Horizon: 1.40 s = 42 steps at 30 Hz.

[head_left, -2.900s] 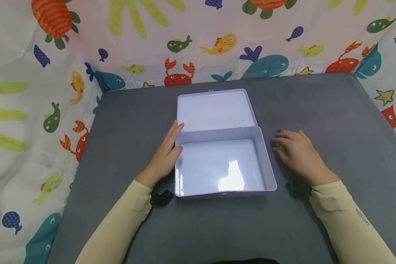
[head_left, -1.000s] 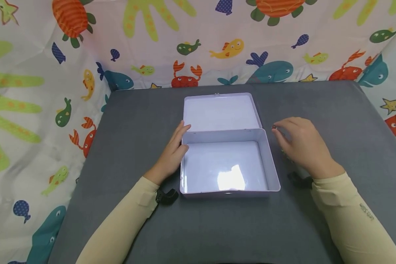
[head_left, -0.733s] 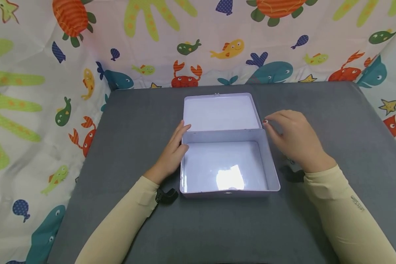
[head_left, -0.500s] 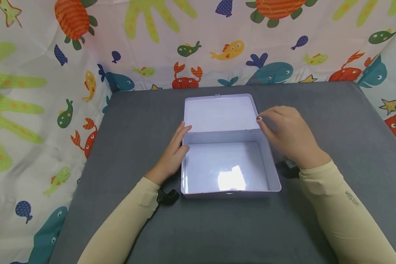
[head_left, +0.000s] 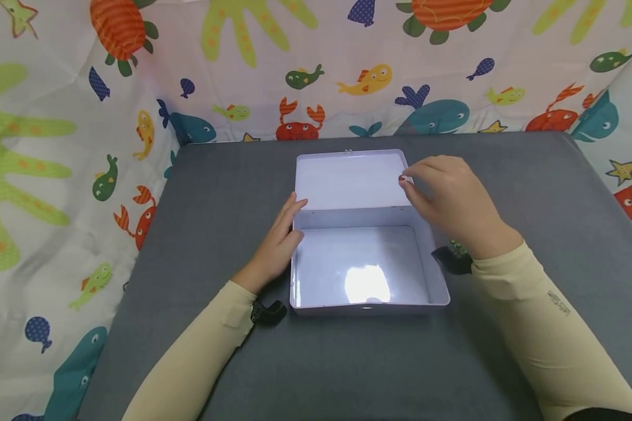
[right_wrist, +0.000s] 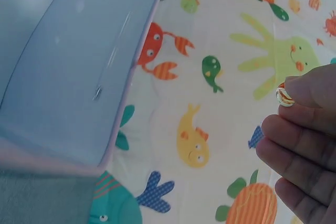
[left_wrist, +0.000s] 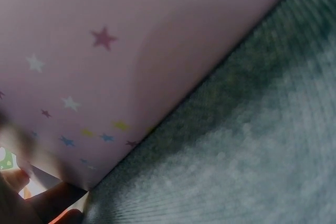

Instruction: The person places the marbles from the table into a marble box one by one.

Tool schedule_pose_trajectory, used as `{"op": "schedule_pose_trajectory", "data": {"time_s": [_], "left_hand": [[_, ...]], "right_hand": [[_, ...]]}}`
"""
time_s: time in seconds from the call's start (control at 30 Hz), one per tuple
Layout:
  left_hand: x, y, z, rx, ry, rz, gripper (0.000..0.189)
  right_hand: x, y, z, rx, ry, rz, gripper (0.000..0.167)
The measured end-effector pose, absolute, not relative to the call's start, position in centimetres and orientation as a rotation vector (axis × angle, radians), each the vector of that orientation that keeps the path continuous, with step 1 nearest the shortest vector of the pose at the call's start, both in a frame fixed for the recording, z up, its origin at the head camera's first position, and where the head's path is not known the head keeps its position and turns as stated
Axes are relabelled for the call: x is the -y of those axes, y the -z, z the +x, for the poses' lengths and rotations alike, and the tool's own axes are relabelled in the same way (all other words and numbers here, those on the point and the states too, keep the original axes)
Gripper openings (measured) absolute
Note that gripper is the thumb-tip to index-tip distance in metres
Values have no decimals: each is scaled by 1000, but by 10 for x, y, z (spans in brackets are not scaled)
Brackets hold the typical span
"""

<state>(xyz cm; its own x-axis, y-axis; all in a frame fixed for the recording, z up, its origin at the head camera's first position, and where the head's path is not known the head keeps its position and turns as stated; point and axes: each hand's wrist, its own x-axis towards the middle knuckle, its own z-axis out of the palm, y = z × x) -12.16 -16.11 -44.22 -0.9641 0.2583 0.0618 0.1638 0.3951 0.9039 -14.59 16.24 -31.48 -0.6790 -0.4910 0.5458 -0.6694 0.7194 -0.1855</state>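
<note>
A tin box [head_left: 355, 218], pale lilac inside, stands on the grey table with its lid [head_left: 347, 181] folded back flat behind it. Its outer side [left_wrist: 131, 40] shows pink with small stars in the left wrist view. My left hand [head_left: 271, 248] rests against the box's left side, fingers extended along it. Between thumb and index finger my right hand [head_left: 450, 202] pinches a small marble [right_wrist: 284, 96] with orange and white swirls, held over the right edge of the lid. The right hand's other fingers are bent beneath the thumb in the right wrist view.
Small green things [head_left: 457, 248] lie right of the box, partly hidden by the right wrist and its black strap mount [head_left: 450, 261]. A cloth [head_left: 242, 76] printed with sea animals stands behind and beside the grey table [head_left: 232, 175].
My right hand has risen from the table right of the box and moved leftward and away, bringing the marble over the lid's edge. The left hand stays at the box's side.
</note>
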Motion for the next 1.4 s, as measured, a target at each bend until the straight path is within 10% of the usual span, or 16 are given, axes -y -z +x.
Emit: {"op": "schedule_pose_trajectory", "data": {"time_s": [1.4], "left_hand": [[164, 443, -124, -2571, -1611, 423, 62]], "right_hand": [[-53, 350, -157, 2474, -508, 1360, 15]]}}
